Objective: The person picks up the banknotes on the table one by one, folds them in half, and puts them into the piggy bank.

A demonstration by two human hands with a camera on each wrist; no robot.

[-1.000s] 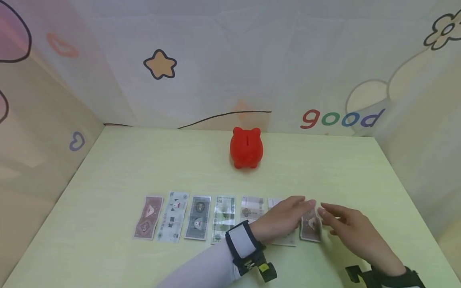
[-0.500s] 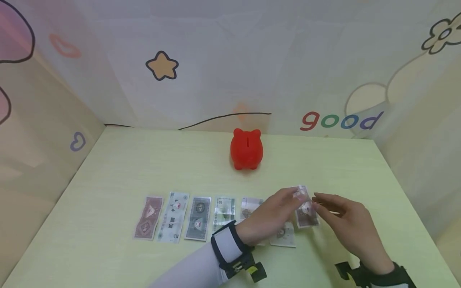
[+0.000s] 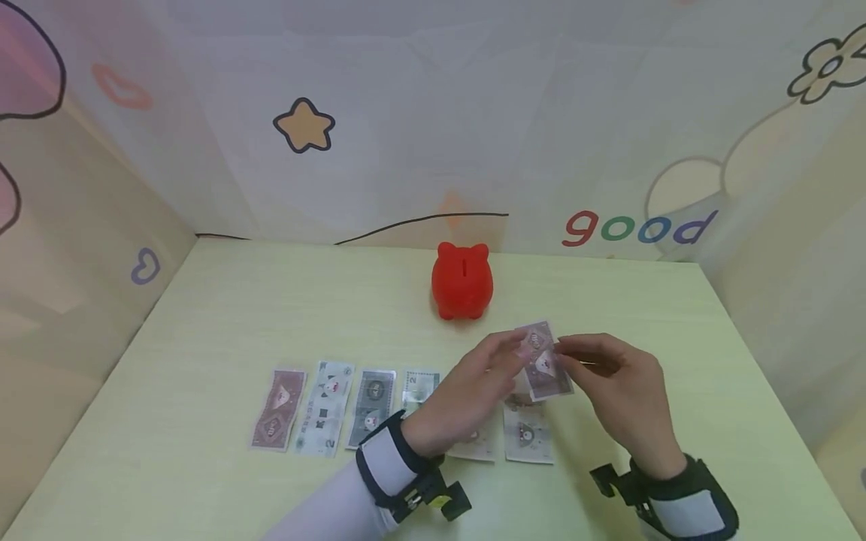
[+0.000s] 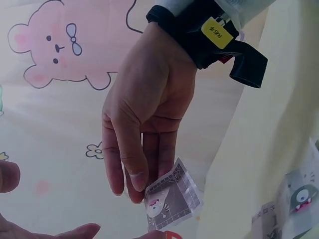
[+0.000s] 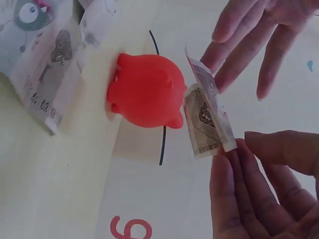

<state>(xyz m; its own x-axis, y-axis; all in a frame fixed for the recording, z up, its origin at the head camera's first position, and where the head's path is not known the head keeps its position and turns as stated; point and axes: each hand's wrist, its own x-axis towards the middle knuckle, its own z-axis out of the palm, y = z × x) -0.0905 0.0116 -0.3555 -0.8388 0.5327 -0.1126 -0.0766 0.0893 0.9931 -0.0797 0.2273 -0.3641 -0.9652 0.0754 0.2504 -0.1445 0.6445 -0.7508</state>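
Note:
A purplish play banknote (image 3: 546, 370) is raised above the table, pinched at its right edge by my right hand (image 3: 625, 398). In the right wrist view the banknote (image 5: 203, 124) looks bent or folded lengthwise, with the right thumb and fingers at its lower end. My left hand (image 3: 470, 387) is at the note's left side, its fingers fairly straight and spread; fingertips appear to touch or lie just behind the paper. The left wrist view has the right hand (image 4: 149, 94) above the note (image 4: 174, 199). Beyond both hands stands a red piggy bank (image 3: 463, 284), slot upward.
On the table (image 3: 304, 300), several play banknotes lie in a row, among them a purple one (image 3: 279, 409) at the left end and a pale one (image 3: 529, 434) at the right end. My left arm partly covers the middle ones. A printed cloth (image 3: 419, 113) stands behind.
The purplish note was lifted from the right end of the row and carried up and left, turning its patterned face to the head camera. Both hands moved left with it.

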